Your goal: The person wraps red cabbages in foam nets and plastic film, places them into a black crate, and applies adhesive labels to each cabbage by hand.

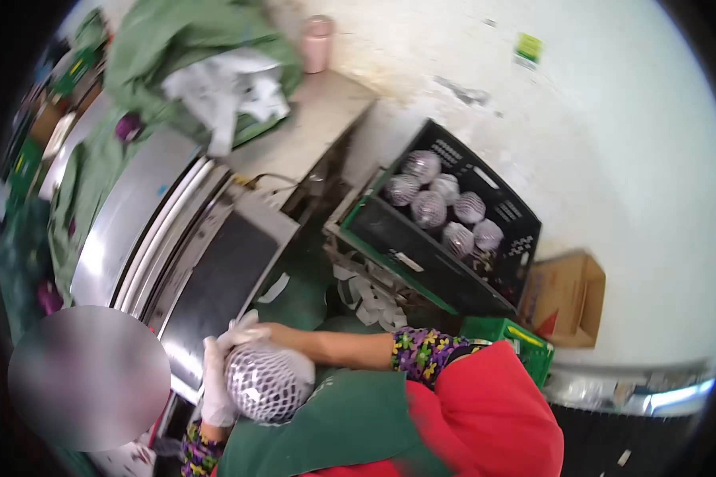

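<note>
A round purple cabbage in a white mesh net (269, 385) is between my two hands, close against my green apron. My left hand (216, 389), in a white glove, lies along its left side. My right hand (243, 332), also gloved, reaches across from the right and grips the top of the net. Both hands press on the cabbage, and some fingers are hidden behind it. Just beyond them is a machine with a dark flat plate (215, 278) and white rollers (167, 234).
A black crate (441, 258) on a stand holds several netted cabbages. A cardboard box (565, 298) and green crate (513, 342) are on the right. Green sacks (155, 56) and a pink bottle (317, 44) stand on the steel table (326, 119). A blurred circle covers the lower left.
</note>
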The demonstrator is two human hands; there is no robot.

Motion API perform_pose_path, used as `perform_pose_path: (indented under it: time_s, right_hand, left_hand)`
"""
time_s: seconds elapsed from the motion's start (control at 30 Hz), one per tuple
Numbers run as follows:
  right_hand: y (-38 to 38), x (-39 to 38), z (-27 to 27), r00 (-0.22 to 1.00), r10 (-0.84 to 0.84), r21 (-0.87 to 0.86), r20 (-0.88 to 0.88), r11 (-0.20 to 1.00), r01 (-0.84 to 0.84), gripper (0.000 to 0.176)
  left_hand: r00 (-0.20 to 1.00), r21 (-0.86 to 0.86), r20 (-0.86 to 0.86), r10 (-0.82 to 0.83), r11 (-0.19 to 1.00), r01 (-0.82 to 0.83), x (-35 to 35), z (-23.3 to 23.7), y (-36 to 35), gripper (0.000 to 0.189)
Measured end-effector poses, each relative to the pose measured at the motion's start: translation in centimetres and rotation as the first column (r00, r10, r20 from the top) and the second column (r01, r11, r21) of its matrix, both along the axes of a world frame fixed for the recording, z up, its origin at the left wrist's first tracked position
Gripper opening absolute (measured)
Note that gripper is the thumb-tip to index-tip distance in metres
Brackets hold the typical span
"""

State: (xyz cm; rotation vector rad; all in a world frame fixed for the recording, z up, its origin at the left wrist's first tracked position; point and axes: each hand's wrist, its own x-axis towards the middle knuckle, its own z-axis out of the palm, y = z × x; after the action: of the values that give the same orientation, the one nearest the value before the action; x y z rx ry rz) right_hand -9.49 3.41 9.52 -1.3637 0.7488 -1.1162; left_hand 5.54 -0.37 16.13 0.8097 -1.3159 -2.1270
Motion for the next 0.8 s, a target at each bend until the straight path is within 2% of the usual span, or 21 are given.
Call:
perform_pose_path:
  time_s: [0.03,0.07,0.1,0.13,0.17,0.2,0.23,0.3,0.33,0.4,0.47,0.5,0.53,0.6,0.67,0.7,0.73,0.77,0.8]
  right_hand:
    - [0.7,-0.4,-0.5,0.984,-0.116,0.46,0.137,0.887,0.04,0.027]
    - [1.2,-1.0,-1.1,0.934,-0.277,0.81,0.227,0.586,-0.023,0.034]
    - [2.0,-2.6,-1.0,0.841,-0.423,0.83,0.338,0.555,-0.055,0.054]
    - [2.6,-4.0,-0.4,0.825,-0.449,0.826,0.342,0.563,-0.036,0.054]
    - [3.1,-5.4,0.4,0.886,-0.396,0.722,0.243,0.684,0.108,0.054]
    - [3.9,-6.7,1.1,0.925,-0.359,0.584,0.123,0.78,0.225,0.053]
    - [4.5,-8.5,1.6,0.928,-0.359,0.555,0.101,0.795,0.247,0.061]
    - [5.6,-14.2,1.1,0.854,-0.469,0.612,0.227,0.751,0.249,0.064]
    - [6.4,-17.3,0.6,0.813,-0.508,0.615,0.286,0.747,0.251,0.064]
    - [8.1,-23.2,-0.8,0.644,-0.614,0.576,0.456,0.755,0.312,0.049]
    - [8.8,-29.7,-2.0,0.443,-0.772,0.762,0.456,0.596,0.255,0.045]
    - [8.8,-32.5,-2.7,0.378,-0.801,0.765,0.464,0.578,0.285,0.047]
    - [8.7,-34.9,-3.9,0.315,-0.823,0.768,0.473,0.56,0.309,0.049]
    - [8.1,-39.4,-9.1,0.345,-0.822,0.783,0.452,0.552,0.287,0.054]
    - [6.2,-41.6,-14.8,0.367,-0.847,0.845,0.384,0.483,0.23,0.056]
    - [5.1,-41.4,-17.2,0.457,-0.843,0.809,0.283,0.466,0.358,0.058]
    - [4.4,-41.9,-20.7,0.568,-0.812,0.846,0.134,0.392,0.36,0.063]
    - [3.4,-41.6,-22.6,0.556,-0.798,0.848,-0.231,0.114,0.517,0.07]
    - [3.9,-41.0,-22.2,0.419,-0.735,0.697,-0.533,-0.101,0.71,0.076]
  left_hand:
    - [0.998,0.175,-0.023,0.059,0.983,-0.054,-0.7,0.3,0.3,0.067]
    - [0.992,0.333,0.036,0.123,0.934,-0.127,-1.5,1.4,0.4,0.066]
    - [0.976,0.361,0.128,0.174,0.909,-0.209,-1.8,0.5,0.0,0.065]
    - [0.949,0.375,0.221,0.223,0.879,-0.294,-2.5,0.1,-0.6,0.064]
    - [0.942,0.416,0.254,0.218,0.855,-0.31,-4.2,0.1,-0.5,0.063]
    - [0.951,0.475,0.248,0.185,0.832,-0.286,-5.5,-2.4,-1.0,0.061]
    - [0.968,0.418,0.222,0.121,0.885,-0.206,-8.0,-2.6,-0.8,0.06]
    - [0.988,0.353,0.153,-0.018,0.935,-0.037,-13.9,-3.2,-1.2,0.057]
    - [0.989,0.386,0.145,0.011,0.92,-0.067,-17.0,-3.1,-1.3,0.049]
    - [0.993,0.281,0.103,-0.062,0.959,0.031,-21.2,-0.6,-0.2,0.042]
    - [0.969,0.131,0.185,-0.167,0.981,0.144,-23.0,0.0,-0.6,0.04]
    - [0.958,0.121,0.193,-0.212,0.974,0.192,-23.2,0.0,-1.3,0.041]
    - [0.961,0.115,0.207,-0.181,0.98,0.16,-22.9,-0.5,-1.9,0.041]
    - [0.969,0.238,0.158,-0.189,0.96,0.149,-21.1,-2.0,-2.6,0.044]
    - [0.964,0.203,0.254,-0.074,0.979,0.021,-18.9,-2.7,-2.6,0.042]
    - [0.957,0.21,0.288,-0.03,0.977,-0.033,-17.6,-2.8,-2.9,0.04]
    - [0.943,0.214,0.33,0.036,0.971,-0.111,-16.2,-2.6,-2.9,0.039]
    - [0.929,0.169,0.35,0.119,0.968,-0.187,-14.6,-2.6,-2.9,0.038]
    - [0.907,0.123,0.371,0.197,0.958,-0.258,-12.8,-2.8,-2.9,0.036]
